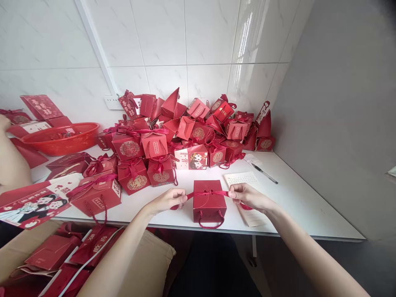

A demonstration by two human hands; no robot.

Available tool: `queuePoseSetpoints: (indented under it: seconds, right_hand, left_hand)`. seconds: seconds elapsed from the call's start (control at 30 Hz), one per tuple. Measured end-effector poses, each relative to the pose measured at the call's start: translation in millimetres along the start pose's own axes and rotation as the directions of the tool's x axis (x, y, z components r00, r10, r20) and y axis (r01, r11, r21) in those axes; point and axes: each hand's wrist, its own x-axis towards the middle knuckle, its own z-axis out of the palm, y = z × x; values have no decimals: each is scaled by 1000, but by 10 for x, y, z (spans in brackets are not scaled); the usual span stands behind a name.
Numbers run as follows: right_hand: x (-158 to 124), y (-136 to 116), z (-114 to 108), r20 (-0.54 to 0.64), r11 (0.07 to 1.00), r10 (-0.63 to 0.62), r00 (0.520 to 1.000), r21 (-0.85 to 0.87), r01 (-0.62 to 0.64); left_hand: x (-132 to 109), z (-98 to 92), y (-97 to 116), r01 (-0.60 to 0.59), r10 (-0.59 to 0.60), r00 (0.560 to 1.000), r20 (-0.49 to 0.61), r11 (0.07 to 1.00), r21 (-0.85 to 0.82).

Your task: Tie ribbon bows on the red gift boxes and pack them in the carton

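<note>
A red gift box (209, 208) stands upright near the front edge of the white table, its rope handle hanging down the front. Across its top runs a red ribbon (216, 192), threaded through holes in the lid and crossed at the middle. My left hand (173, 199) pinches one end of the ribbon just left of the box. On the other side, my right hand (244, 195) grips the opposite end. Between the hands the ribbon is stretched nearly straight. Loose ribbon tails hang below both hands.
Many red gift boxes (154, 144) are piled against the tiled wall. A red plastic basket (62, 142) stands at the left, near another person's arm (14, 156). A notebook (244, 178) and a pen (265, 173) lie at the right. Below the table is a cardboard box (148, 260).
</note>
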Motion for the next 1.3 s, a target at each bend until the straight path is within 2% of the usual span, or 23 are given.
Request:
queuePoseSetpoints:
  seconds: [0.2,0.33,0.5,0.67,0.8,0.9,1.0,1.1,1.2,1.3]
  right_hand:
    - [-9,33,-33,-9,999,35,999,-7,-35]
    - [-23,56,-25,-7,999,34,999,-38,-34]
    - [-28,26,-6,1,997,22,1000,-75,-22]
    - [-96,-192,-10,48,1000,17,999,-25,-15]
    - [-131,-441,65,63,988,-135,989,81,130]
    - [-91,-581,166,82,967,-256,963,20,256]
    - [-21,-646,267,68,959,-271,960,-62,276]
    - [45,-633,357,33,956,-280,959,-82,282]
    - [94,-569,434,-28,931,-341,940,-150,333]
    - [120,-502,495,-107,907,-384,917,-229,353]
  left_hand:
    - [31,-16,-92,3,-1,1000,23,998,-56]
    - [41,-28,-134,-2,3,1000,25,999,-33]
    - [67,-46,-111,2,-1,1000,19,1000,-29]
    - [-13,-75,91,7,-3,999,43,994,-106]
    - [-84,-64,397,4,-2,1000,15,993,-122]
    - [-104,-36,628,23,-23,1000,-10,999,-24]
    - [-123,-17,776,44,-40,998,-55,996,71]
    - [-162,-4,835,16,6,995,-97,973,229]
    - [-209,23,859,-28,85,992,-99,881,473]
    - [-245,75,889,-5,117,984,-136,775,632]
